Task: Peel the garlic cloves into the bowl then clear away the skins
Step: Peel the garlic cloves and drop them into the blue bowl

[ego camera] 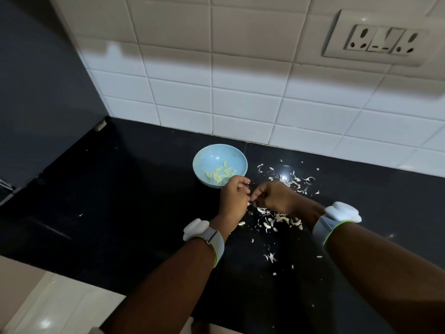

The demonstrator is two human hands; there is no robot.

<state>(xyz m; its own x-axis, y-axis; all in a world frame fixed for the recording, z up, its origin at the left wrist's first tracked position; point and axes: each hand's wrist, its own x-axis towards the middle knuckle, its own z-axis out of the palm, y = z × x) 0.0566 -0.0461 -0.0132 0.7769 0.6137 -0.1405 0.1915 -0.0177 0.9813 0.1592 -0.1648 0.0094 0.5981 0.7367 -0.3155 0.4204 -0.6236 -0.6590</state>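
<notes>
At frame centre, left hand [233,201] and right hand [273,195] pinch a small garlic clove [250,203], axis unclear; light-blue bowl [220,165], scattered skins [277,219], black counter [120,201], white tiles [240,92]

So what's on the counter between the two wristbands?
Garlic skins, a scattered pile of pale flakes on the black counter, lie between the left wristband and the right wristband. The head view shows this.

Home kitchen: tiled backsplash [240,92], black countertop [120,201].
</notes>
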